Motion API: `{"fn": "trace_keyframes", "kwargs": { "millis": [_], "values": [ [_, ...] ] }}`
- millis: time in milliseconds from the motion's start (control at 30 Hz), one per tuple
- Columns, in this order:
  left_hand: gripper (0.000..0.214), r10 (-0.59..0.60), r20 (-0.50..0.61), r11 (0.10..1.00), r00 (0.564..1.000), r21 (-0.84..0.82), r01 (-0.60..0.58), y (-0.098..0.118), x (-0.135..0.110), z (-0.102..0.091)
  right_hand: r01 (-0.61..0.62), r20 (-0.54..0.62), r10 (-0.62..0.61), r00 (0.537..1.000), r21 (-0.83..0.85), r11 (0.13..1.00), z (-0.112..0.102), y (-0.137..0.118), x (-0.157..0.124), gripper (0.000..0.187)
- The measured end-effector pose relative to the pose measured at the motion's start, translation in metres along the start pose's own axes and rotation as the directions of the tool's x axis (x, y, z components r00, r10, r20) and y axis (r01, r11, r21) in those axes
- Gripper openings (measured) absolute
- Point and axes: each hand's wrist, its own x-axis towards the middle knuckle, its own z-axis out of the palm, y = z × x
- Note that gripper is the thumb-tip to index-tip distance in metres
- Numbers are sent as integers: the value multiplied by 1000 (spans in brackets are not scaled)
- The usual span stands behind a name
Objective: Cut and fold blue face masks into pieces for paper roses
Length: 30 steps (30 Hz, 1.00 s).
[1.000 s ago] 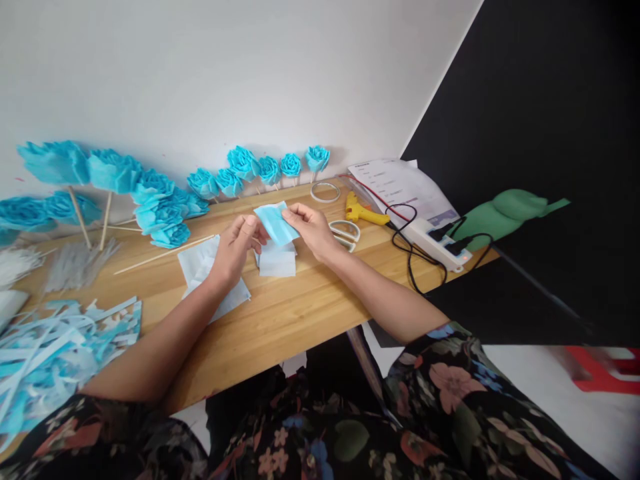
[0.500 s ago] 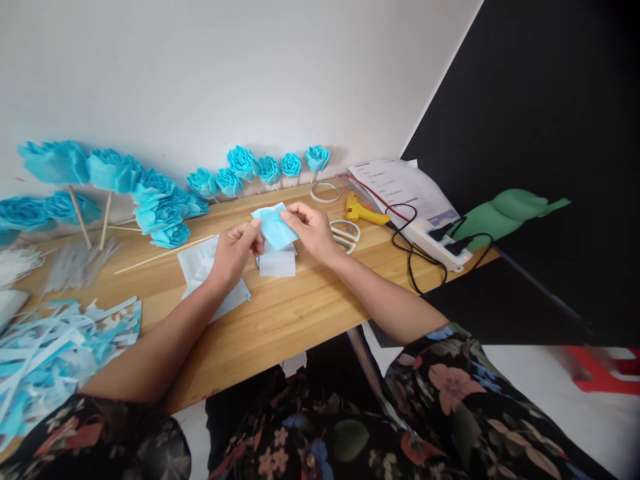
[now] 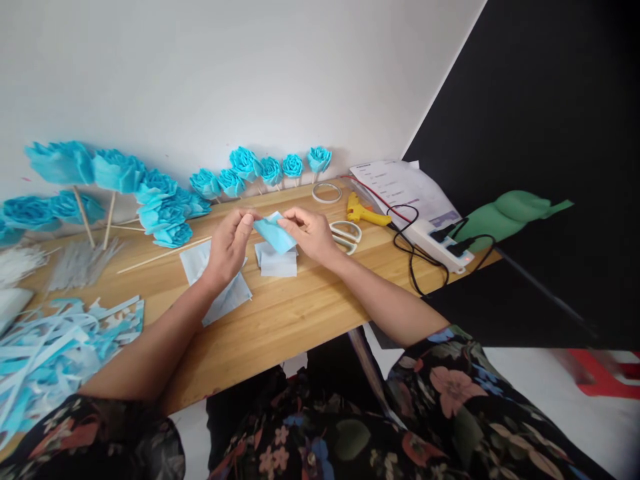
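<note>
2 hands [image 3: 227, 247] [image 3: 313, 235] pinch blue sheet [image 3: 274, 235] slanting down-right.

glue gun [image 3: 365, 212] | scissors [image 3: 347, 235] | tape ring [image 3: 327, 193] | power strip [image 3: 436, 241] | paper roses [image 3: 165, 213]

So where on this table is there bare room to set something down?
Bare wood runs along the table's near edge, in front of the white squares. A smaller patch lies between the scissors and the cable. Crowded: flowers at the back, scraps on the left, and the middle, where left hand and right hand pinch a blue piece.
</note>
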Motion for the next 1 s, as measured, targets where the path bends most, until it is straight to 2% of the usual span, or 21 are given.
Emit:
{"fn": "trace_keyframes", "kwargs": {
  "millis": [300, 567, 733, 1000],
  "values": [
    [25, -28, 17, 999, 999, -46, 29, -10, 3, 2, 30, -5, -30, 1000, -10, 999, 0, 6, 1, 35],
    [16, 14, 92, 998, 996, 63, -20, -10, 7, -2, 33, -11, -33, 999, -28, 999, 0, 5, 2, 34],
    [21, 38, 120, 996, 992, 73, -47, -8, 7, -3, 52, -9, -53, 999, -46, 998, -1, 5, 1, 33],
    [15, 0, 140, 993, 990, 118, -17, -12, 11, -7, 67, -13, -68, 998, -51, 996, -1, 3, 2, 31]
  ]
}}
